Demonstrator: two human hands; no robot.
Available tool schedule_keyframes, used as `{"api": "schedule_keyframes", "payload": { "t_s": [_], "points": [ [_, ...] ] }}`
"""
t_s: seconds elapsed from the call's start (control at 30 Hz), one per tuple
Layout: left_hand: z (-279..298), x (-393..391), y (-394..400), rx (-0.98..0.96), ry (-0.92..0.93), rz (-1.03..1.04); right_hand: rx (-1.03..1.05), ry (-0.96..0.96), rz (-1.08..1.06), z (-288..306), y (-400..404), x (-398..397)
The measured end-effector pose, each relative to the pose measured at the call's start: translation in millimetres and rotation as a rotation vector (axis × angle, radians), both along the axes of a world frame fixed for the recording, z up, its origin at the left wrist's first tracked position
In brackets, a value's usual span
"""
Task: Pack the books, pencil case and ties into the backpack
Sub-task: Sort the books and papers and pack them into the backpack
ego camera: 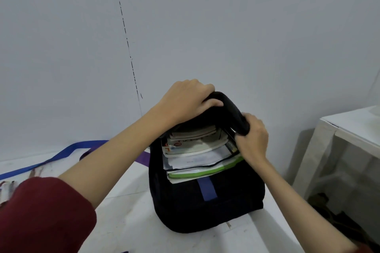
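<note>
A black backpack (205, 207) with a blue strip on its front stands upright on the white table (127, 222), its top open. Several books and papers (195, 156), one with a green edge, stand packed inside. My left hand (185, 102) grips the black top flap at its far side. My right hand (251, 139) grips the same flap at its right end, next to the opening. A blue tie (51, 158) and a purple tie (141, 157) lie on the table to the left of the bag. No pencil case is visible.
A grey wall stands right behind the table. A white side table (353, 129) sits to the right, with a gap and dark items on the floor (333, 215) between it and my table. Reddish smears mark the table's left edge.
</note>
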State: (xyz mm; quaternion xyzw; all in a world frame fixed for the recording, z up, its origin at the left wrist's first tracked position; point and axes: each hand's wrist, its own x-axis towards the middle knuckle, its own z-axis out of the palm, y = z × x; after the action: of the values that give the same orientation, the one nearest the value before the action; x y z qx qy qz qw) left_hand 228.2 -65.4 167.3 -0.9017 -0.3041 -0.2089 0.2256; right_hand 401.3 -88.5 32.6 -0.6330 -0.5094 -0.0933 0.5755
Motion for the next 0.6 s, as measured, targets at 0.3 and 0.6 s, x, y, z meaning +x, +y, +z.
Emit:
{"api": "schedule_keyframes", "payload": {
  "t_s": [0.3,0.6],
  "points": [
    [-133.3,-43.2,-42.5,-0.453,0.195,-0.002,-0.459,-0.263,0.305,-37.6,-42.9,54.7],
    [-177.1,-41.1,-43.8,-0.651,0.219,-0.046,-0.599,0.136,0.283,-22.3,-31.1,63.9]
  ]
}}
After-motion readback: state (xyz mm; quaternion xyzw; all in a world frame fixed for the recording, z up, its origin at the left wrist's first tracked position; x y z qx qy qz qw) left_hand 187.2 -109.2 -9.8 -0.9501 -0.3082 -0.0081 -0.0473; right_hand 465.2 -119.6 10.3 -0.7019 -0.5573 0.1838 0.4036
